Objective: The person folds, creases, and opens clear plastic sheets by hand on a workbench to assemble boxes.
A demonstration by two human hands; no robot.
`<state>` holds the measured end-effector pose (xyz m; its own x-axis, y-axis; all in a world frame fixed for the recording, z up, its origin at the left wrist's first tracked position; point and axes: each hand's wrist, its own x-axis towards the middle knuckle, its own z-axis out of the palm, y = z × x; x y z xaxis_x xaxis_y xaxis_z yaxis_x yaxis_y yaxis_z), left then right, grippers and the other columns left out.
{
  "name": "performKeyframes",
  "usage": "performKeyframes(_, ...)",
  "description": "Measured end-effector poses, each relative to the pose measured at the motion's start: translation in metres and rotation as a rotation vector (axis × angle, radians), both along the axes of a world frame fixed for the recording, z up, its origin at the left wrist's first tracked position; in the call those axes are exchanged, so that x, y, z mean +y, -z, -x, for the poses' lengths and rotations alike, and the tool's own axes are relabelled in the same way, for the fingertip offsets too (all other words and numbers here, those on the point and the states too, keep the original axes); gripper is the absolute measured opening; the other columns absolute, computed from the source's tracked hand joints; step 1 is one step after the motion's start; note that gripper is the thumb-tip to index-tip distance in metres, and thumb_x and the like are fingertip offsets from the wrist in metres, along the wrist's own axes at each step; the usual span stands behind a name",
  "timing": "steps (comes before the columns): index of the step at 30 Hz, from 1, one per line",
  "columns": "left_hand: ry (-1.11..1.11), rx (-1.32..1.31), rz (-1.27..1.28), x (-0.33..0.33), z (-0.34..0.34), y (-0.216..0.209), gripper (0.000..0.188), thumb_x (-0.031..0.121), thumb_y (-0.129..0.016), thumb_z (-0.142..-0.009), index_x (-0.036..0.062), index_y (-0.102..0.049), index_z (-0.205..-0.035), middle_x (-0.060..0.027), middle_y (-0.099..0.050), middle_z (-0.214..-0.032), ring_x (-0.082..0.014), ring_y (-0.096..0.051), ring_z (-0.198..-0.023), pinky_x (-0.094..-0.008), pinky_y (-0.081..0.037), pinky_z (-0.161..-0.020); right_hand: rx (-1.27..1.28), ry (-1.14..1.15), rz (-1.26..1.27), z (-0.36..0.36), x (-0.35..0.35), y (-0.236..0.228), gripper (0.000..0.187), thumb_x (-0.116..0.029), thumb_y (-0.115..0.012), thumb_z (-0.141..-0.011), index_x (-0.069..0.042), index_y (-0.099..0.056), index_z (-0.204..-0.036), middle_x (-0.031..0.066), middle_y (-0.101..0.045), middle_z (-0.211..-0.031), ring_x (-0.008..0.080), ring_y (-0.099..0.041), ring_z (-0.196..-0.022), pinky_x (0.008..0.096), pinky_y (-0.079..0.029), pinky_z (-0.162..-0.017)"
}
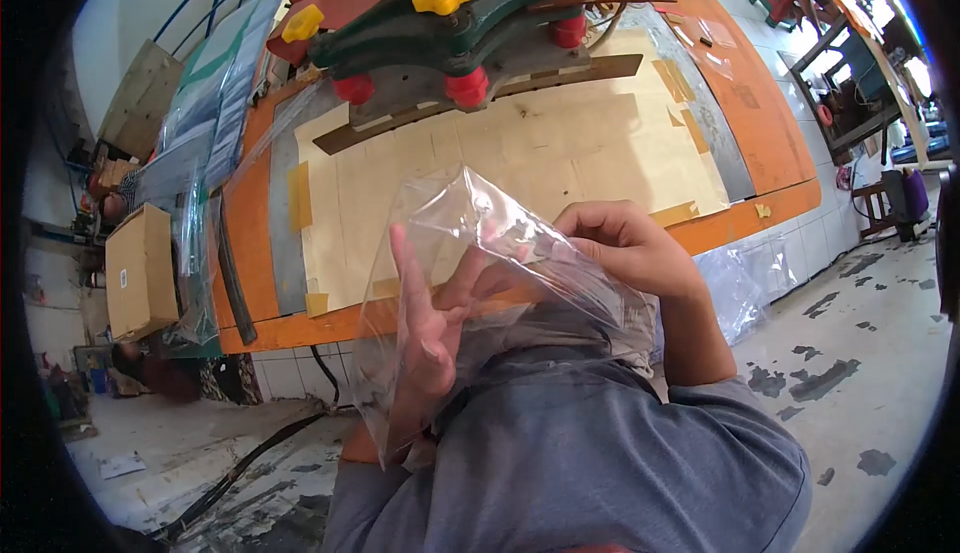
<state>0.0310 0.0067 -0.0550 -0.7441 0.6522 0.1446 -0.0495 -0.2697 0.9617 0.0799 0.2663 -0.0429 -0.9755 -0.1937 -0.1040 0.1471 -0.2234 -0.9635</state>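
Observation:
A transparent plastic sheet or bag (470,203) hangs in front of my body, creased and shiny along its upper right. My left hand (428,338) shows through the plastic with its fingers spread apart; whether it lies inside a bag or behind a sheet I cannot tell. At the other side of the plastic, my right hand (630,248) pinches the edge between thumb and bent fingers. Just beyond both hands, tan paper (530,158) is taped down on the orange-edged table.
Over the paper stands a dark green machine head (450,28) with yellow knobs, red feet and a long metal bar (400,118). A cardboard box (142,273) and plastic sheets (205,103) are at left. More transparent plastic (735,298) lies at right. A black cable (235,473) crosses the floor.

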Motion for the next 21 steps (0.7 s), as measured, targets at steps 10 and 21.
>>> performKeyframes(10,0.432,0.113,-0.073,0.015,-0.008,0.008,0.107,0.076,-0.053,-0.088,0.0223,0.002,-0.163,-0.0261,-0.025,-0.167,-0.0425,-0.033,-0.151,-0.0577,-0.03,-0.121,0.069,-0.025,-0.083,-0.008,0.002,0.004,0.019,-0.017,-0.066,-0.104,0.001,-0.066,-0.098,-0.0016,-0.065,-0.087,0.0041,-0.058,-0.081,0.0218,-0.046,-0.071)
performKeyframes(21,0.658,0.113,-0.191,-0.002,-0.006,-0.004,0.097,0.059,-0.071,-0.088,0.0148,-0.026,-0.161,-0.0221,-0.019,-0.17,-0.0399,-0.024,-0.156,-0.0585,-0.027,-0.122,0.007,0.027,-0.064,-0.012,0.004,0.005,0.019,-0.017,-0.064,-0.105,0.001,-0.063,-0.098,-0.0015,-0.063,-0.087,0.006,-0.057,-0.082,0.0248,-0.049,-0.074)
